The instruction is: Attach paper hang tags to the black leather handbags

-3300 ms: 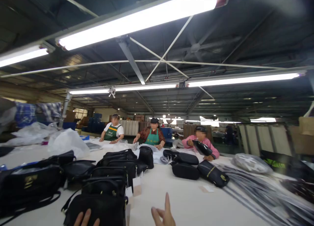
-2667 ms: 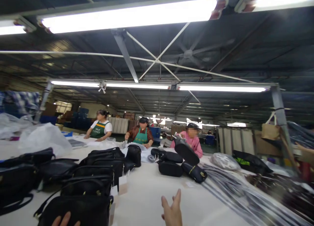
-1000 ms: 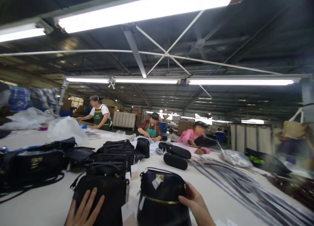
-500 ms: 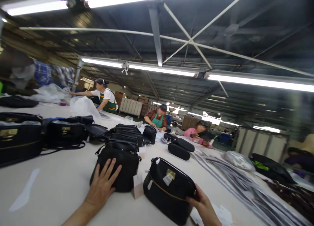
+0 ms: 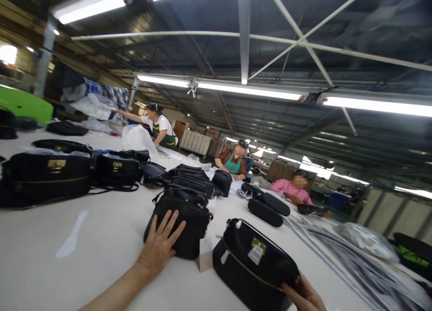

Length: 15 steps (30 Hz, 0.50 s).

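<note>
My left hand [image 5: 160,243] lies flat with fingers spread against the side of a black handbag [image 5: 192,227], the nearest in a row of similar bags. A pale tag [image 5: 205,254] hangs by that bag's right edge. To the right, a second black handbag [image 5: 248,266] with a gold zip line and a gold clasp [image 5: 258,244] stands slightly turned. White slips of film cling to its clasp and front. My right hand [image 5: 303,293] grips this bag's right end, thumb on the front; its other fingers are mostly hidden behind.
Black bags with gold clasps [image 5: 50,178] stand at left on the white table [image 5: 111,239], near a white paper strip [image 5: 72,234]. Black oval pieces [image 5: 265,212] and grey strips [image 5: 340,257] lie at right. Co-workers [image 5: 232,162] work along the far side.
The view has swung left, so everything sits further right. Both hands keep their places on the bags. A co-worker at far left has raised some clear plastic; the one in pink has lowered a dark piece.
</note>
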### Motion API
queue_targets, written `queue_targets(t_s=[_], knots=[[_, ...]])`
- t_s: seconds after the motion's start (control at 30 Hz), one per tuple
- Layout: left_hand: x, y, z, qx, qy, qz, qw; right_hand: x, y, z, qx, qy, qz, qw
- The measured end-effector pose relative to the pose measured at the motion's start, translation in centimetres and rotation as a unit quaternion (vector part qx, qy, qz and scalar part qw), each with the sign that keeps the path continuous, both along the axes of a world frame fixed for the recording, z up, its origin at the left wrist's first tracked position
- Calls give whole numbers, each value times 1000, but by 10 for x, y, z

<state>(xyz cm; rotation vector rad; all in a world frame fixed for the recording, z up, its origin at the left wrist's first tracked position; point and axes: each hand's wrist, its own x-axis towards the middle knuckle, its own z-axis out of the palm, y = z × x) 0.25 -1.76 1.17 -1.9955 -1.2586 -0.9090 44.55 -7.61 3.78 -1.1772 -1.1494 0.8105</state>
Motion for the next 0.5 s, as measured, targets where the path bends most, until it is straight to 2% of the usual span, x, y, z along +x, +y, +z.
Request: queue_targets(t_s=[0.2,0.33,0.5], knots=[[-1,1,0,-5,-12,-18,1000,-10,-2,5,29,14,-12,999],[-1,3,1,-2,-24,-24,999,-13,-2,7,31,17,7,999],[-2,6,1,15,-57,-62,996,-20,-9,19,40,-21,21,999]])
